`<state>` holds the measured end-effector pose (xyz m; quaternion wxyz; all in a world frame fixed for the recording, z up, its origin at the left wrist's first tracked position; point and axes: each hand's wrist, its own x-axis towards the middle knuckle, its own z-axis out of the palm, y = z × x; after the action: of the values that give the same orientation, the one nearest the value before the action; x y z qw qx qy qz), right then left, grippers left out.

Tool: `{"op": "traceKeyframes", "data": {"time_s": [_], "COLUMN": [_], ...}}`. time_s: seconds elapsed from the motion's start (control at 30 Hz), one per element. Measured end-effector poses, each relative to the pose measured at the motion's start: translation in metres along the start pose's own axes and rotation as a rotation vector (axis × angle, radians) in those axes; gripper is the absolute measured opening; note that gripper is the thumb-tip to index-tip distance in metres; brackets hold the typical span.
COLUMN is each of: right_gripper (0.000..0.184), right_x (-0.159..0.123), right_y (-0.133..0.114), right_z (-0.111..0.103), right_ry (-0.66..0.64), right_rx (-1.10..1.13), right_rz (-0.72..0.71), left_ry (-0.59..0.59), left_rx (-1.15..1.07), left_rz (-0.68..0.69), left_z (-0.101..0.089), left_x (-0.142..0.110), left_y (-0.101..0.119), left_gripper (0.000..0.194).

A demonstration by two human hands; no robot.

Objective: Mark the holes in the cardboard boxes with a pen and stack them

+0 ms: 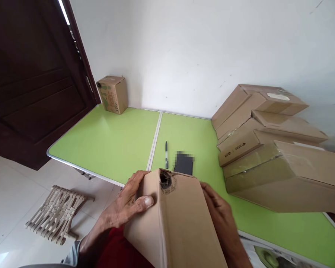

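I hold a plain brown cardboard box close to my body at the near edge of the green table. One top corner of the box is torn into a dark hole. My left hand grips its left side, thumb pressed on the front face. On the right side my right hand clasps the box, fingers partly hidden behind it. Just beyond the box lie a black pen and a flat dark card-like item.
A leaning stack of several flat cardboard boxes fills the table's right side. A small printed carton stands at the far left corner by the wall. A dark wooden door is on the left, and a woven stool sits on the tiled floor.
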<state>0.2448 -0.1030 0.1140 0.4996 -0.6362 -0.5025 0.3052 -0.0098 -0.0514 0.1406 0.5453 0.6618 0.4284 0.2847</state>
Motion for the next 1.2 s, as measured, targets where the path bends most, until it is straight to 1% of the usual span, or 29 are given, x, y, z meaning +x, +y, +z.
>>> {"op": "traceKeyframes", "data": {"time_s": [0.07, 0.13, 0.2, 0.27, 0.33, 0.4, 0.43, 0.53, 0.6, 0.77, 0.87, 0.93, 1.07, 1.2], "right_gripper": [0.048, 0.048, 0.043, 0.033, 0.029, 0.033, 0.034, 0.035, 0.034, 0.036, 0.035, 0.033, 0.032, 0.030], "right_x": [0.008, 0.014, 0.018, 0.021, 0.024, 0.028, 0.030, 0.036, 0.040, 0.045, 0.045, 0.044, 0.043, 0.040], "right_y": [-0.013, -0.032, -0.050, -0.062, -0.069, -0.072, -0.072, -0.073, -0.075, -0.078, -0.078, -0.076, -0.074, -0.074], "right_z": [-0.009, -0.011, -0.004, 0.007, 0.018, 0.027, 0.031, 0.037, 0.039, 0.038, 0.037, 0.036, 0.034, 0.032], "right_ry": [-0.049, -0.148, -0.229, -0.260, -0.274, -0.267, -0.259, -0.255, -0.281, -0.370, -0.386, -0.386, -0.387, -0.392], "right_rx": [0.000, -0.058, -0.150, -0.232, -0.287, -0.337, -0.361, -0.408, -0.413, -0.370, -0.327, -0.301, -0.271, -0.253], "right_rz": [0.006, -0.025, -0.070, -0.094, -0.102, -0.103, -0.101, -0.086, -0.069, -0.034, -0.037, -0.035, -0.044, -0.052], "left_ry": [-0.007, -0.020, 0.008, 0.058, 0.042, -0.017, -0.024, 0.055, 0.102, 0.096, 0.129, 0.147, 0.137, 0.157], "left_rx": [0.005, 0.002, -0.007, -0.022, -0.051, -0.071, -0.071, -0.041, -0.024, 0.050, 0.100, 0.121, 0.131, 0.159], "left_rz": [0.004, 0.006, -0.019, -0.052, -0.034, 0.007, 0.008, -0.064, -0.104, -0.144, -0.139, -0.126, -0.083, -0.079], "left_z": [0.001, 0.002, 0.004, 0.004, 0.004, 0.003, 0.002, 0.003, 0.004, 0.007, 0.008, 0.008, 0.011, 0.013], "left_x": [-0.002, -0.004, -0.006, -0.007, -0.007, -0.006, -0.005, -0.002, 0.000, 0.002, 0.006, 0.009, 0.015, 0.010], "left_y": [0.004, 0.006, 0.008, 0.011, 0.016, 0.021, 0.024, 0.032, 0.034, 0.040, 0.045, 0.048, 0.048, 0.043], "left_gripper": [0.068, 0.068, 0.072, 0.074, 0.073, 0.066, 0.061, 0.049, 0.045, 0.037, 0.030, 0.027, 0.026, 0.028]}}
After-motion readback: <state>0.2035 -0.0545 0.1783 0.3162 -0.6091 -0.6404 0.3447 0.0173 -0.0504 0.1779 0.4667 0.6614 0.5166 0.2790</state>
